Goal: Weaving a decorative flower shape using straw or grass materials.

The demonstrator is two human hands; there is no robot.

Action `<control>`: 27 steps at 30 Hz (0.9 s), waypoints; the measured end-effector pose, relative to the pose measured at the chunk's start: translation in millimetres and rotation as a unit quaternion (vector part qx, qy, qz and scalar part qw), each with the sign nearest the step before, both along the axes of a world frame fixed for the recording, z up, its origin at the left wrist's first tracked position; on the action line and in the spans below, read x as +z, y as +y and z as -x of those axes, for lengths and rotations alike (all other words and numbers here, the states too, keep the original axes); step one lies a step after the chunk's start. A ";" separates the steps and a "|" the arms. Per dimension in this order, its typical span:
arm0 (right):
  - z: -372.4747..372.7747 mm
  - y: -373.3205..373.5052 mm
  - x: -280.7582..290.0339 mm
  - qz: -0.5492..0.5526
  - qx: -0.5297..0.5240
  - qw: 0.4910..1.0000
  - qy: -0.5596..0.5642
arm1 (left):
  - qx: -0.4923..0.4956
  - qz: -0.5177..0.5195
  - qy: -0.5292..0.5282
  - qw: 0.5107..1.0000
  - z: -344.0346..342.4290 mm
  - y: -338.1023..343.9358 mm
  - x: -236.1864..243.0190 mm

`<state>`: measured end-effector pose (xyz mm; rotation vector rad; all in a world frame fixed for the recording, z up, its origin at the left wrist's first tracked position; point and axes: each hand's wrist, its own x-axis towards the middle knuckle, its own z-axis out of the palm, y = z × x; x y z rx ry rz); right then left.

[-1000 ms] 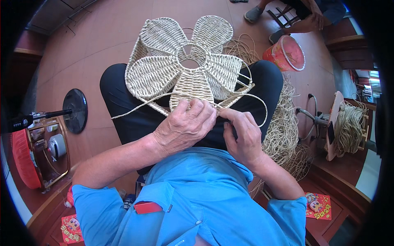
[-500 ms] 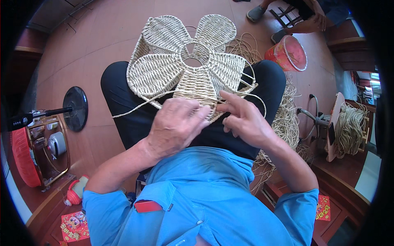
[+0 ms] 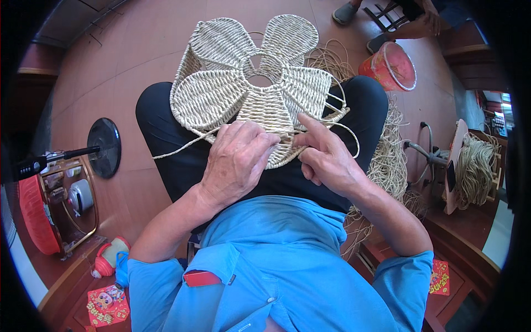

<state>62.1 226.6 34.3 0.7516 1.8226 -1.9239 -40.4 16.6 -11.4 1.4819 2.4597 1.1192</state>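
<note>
A flower-shaped piece woven from pale straw cord (image 3: 213, 97) rests across my lap, with rounded petals around an open ring. My left hand (image 3: 235, 157) is closed at the near petal (image 3: 263, 110), its fingertips pinching at the weave. My right hand (image 3: 326, 155) grips that petal's right edge, index finger stretched out and the other fingers curled. One loose cord end (image 3: 182, 148) sticks out left of my left hand. Another cord (image 3: 354, 138) loops out beyond my right hand. What lies under my fingertips is partly hidden.
Heaps of loose straw cord (image 3: 387, 155) lie on the floor at the right, near a red bucket (image 3: 387, 66). A hank of cord (image 3: 477, 171) hangs by a board farther right. A black round stand base (image 3: 104, 148) is at the left. Another person's legs (image 3: 412, 29) show at far right.
My left hand has lifted slightly and its fingers have bunched on the near petal, baring more of its rounded lower edge. My right hand stays almost in place.
</note>
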 end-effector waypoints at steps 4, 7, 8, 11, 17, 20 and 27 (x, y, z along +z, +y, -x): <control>-3.2 -5.7 -8.2 -0.044 0.011 0.998 0.040 | -0.009 0.023 0.002 1.000 -0.3 4.3 0.3; -0.5 -5.2 -16.8 -0.053 0.025 0.997 0.053 | -0.021 0.018 0.009 1.000 0.3 7.0 -0.6; 0.1 -5.6 -22.2 -0.043 0.024 0.997 0.056 | -0.026 0.022 0.009 0.999 0.6 7.2 -0.4; 1.9 -5.4 -25.8 -0.017 0.012 0.998 0.051 | -0.038 0.024 0.007 0.999 2.3 9.0 -1.9; 2.2 -8.7 -24.9 0.011 -0.020 0.999 0.042 | -0.038 0.039 -0.013 0.998 2.6 16.8 4.2; 5.6 -12.8 -17.8 0.018 -0.035 0.999 0.032 | -0.036 0.050 -0.023 0.998 1.9 19.9 9.5; 7.9 -9.5 -23.6 0.090 -0.066 0.994 -0.012 | -0.045 0.062 -0.061 0.995 8.1 22.7 15.6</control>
